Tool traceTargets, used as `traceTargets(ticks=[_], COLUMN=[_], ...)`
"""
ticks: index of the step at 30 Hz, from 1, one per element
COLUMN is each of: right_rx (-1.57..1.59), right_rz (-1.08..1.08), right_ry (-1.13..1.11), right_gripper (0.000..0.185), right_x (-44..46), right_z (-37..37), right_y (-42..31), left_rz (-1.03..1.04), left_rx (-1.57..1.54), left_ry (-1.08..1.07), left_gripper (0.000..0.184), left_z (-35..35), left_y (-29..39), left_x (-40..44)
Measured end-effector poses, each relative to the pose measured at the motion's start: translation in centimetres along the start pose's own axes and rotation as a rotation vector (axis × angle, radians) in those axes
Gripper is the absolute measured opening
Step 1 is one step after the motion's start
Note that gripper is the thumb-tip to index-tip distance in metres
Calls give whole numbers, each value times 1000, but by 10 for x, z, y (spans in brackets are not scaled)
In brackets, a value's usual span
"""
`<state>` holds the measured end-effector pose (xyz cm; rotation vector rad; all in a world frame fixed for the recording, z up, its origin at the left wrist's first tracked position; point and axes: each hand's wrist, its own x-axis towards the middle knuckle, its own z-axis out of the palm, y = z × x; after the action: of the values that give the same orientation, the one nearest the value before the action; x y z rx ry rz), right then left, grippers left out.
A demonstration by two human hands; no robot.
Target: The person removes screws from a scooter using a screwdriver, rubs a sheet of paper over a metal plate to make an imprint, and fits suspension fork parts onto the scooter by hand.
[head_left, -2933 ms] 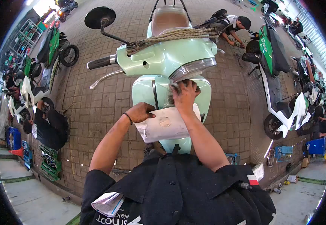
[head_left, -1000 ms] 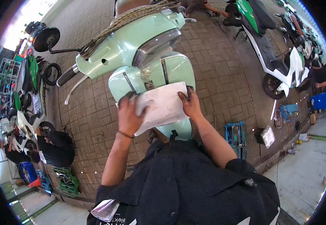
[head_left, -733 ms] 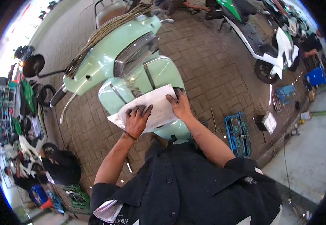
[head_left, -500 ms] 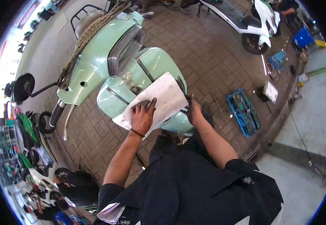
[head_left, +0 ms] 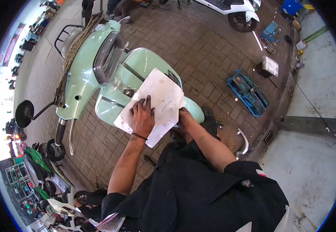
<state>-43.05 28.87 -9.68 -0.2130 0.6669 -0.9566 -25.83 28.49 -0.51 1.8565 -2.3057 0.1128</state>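
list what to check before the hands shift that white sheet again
1. Left hand on the white sheet: ok, fingers spread over its face.
2. Right hand gripping the edge: cannot tell, fingers partly hidden.
3. Sheet clean: not ok, smudges show.
4. Sheet off the green scooter: cannot tell, they overlap in this view.
5. Rope away from the sheet: ok, it lies across the scooter's handlebar area.
6. Blue toolbox out of the hands' way: ok, off to the right.

Smudged wht sheet (head_left: 164, 91), tilted, over grn scooter (head_left: 83, 69) frt.
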Motion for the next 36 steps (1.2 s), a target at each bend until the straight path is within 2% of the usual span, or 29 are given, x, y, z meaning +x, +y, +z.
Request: traceTargets(ticks=[1, 2, 4, 5, 6, 7, 9, 12, 14, 16, 17, 19, 20, 22, 25, 27, 29, 36], right_rx=[-134, -124, -294, -282, -97, 89, 50, 386, 422, 535, 379, 460, 364, 407, 324, -91, -55, 15], right_rz=[6, -5, -226, -233, -239, -241, -247, -149, -130, -154, -101, -65, -125, -116, -194, -474, -405, -413], right_ry=[38, 35, 194, 198, 232, 264, 260, 368, 387, 287, 318, 224, 224, 262, 348, 484, 361, 211], right_gripper=[39, 39, 39, 39, 39, 39, 41, 38, 38, 34, 34, 33, 34, 33, 31, 29, 27, 27], right_x=[2, 10, 28, 28, 28, 28, 54, 53, 62, 68, 59, 42, 54, 58, 64, 44, 85, 80], right_z=[7, 6, 4, 15, 25, 35, 25, 45, 44, 47, 47, 59, 50, 44, 40, 58, 16, 46], right_y=[4, 15, 38, 38, 38, 40, 67, 64, 70, 74, 59, 44, 51, 49, 45, 16, 36, -1], left_rz=[-22, -26, -12, -14, 5, 15, 23, 37, 48, 54, 87, 110, 111, 110, 144, 154, 166, 161], left_rx=[0, -6, -11, -25, -12, -8, -30, -129, -161, -193, -168, -146, -84, -27, -19, -31, -44, -109], left_ry=[-43, -94, -102, -114, -112, -116, -146, -159, -179, -191, -193, -189, -225, -283, -253, -235, -221, -172], left_gripper=[52, 60, 65, 70, 78, 78, 79, 77, 76, 75, 69, 64, 64, 60, 60, 59, 58, 53], left_z=[-3, -5, -13, -16, -15, -17, -22, -20, -20, -22, -24, -23, -20, -20, -16, -16, -16, -13], left_y=[2, 3, 8, 11, 11, 12, 13, 3, -2, -6, -5, -3, -4, -2, -7, -8, -9, -14], left_x=[1, 1, 2, 1, 1, 0, 0, -2, -1, 1, 2, 1, 0, 1, -2, -1, -3, -4])
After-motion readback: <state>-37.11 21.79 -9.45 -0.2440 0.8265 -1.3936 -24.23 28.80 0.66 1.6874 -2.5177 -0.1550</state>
